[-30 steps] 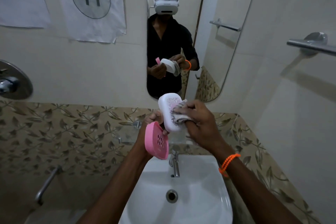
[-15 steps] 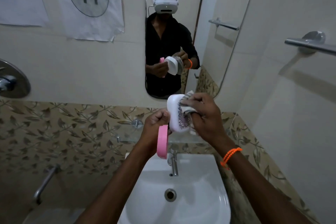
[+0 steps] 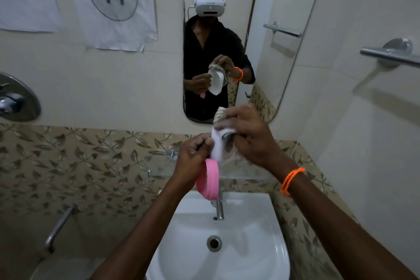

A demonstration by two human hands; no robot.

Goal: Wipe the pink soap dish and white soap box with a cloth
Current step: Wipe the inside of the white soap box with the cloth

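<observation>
The white soap box (image 3: 216, 146) and pink soap dish (image 3: 208, 180) are gripped by the left hand (image 3: 193, 154); the cloth (image 3: 223, 120) is pressed on the box by the closed right hand (image 3: 250, 134). The dish probably needs wiping next.

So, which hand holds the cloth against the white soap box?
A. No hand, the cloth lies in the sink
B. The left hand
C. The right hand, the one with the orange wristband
C: the right hand presses the cloth on the white soap box, while the left hand grips the box and the pink soap dish.
</observation>
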